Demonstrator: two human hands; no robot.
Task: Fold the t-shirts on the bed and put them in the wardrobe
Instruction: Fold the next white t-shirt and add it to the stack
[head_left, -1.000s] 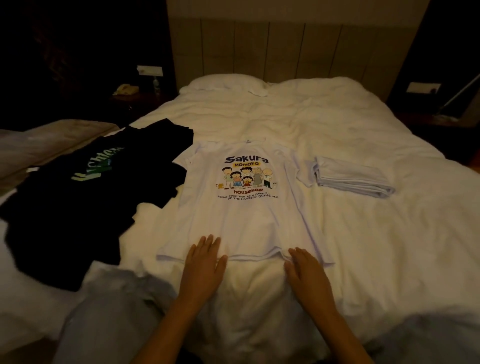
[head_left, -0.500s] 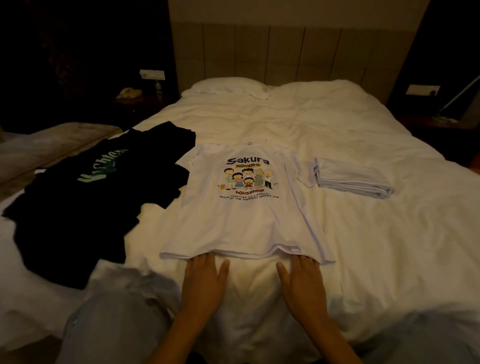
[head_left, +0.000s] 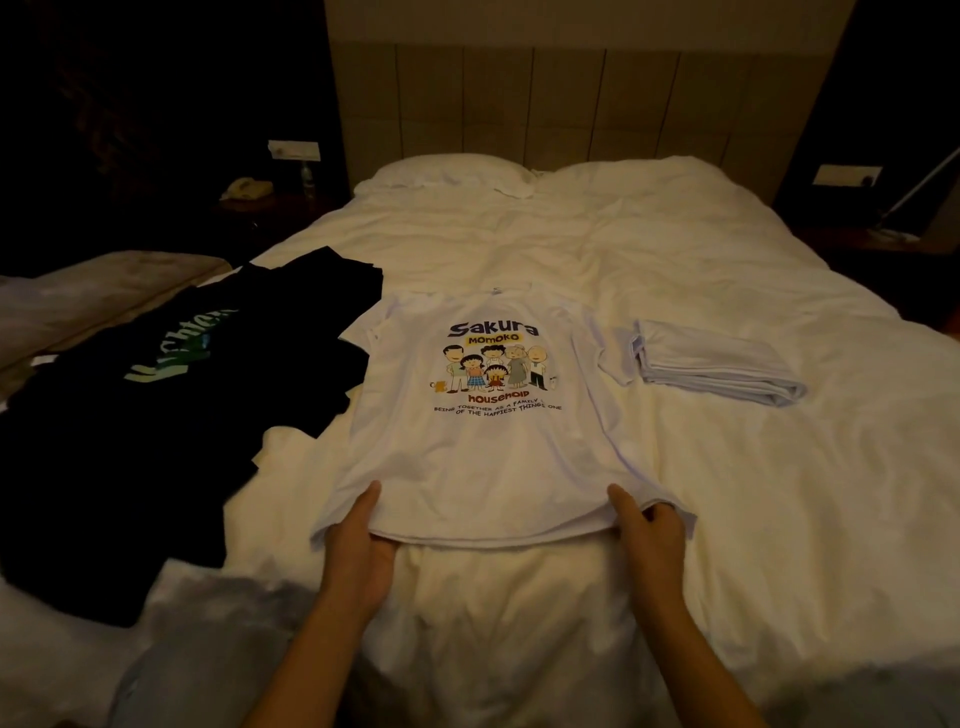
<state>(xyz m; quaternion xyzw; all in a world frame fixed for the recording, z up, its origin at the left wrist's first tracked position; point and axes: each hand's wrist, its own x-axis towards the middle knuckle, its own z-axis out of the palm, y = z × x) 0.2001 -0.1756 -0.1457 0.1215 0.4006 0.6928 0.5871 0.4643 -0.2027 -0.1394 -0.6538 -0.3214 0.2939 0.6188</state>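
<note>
Pinching the white t-shirt (head_left: 483, 457) hem at six o'clock, left hand (head_left: 358, 551) and right hand (head_left: 649, 535) should lift evenly, keeping the cloth taut for folding.

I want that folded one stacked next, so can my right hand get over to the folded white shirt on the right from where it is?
Probably yes, once it lets go. The right hand is pinching the hem of the cartoon t-shirt. Only bare bedding lies between it and the folded white shirt, further up the bed.
</note>
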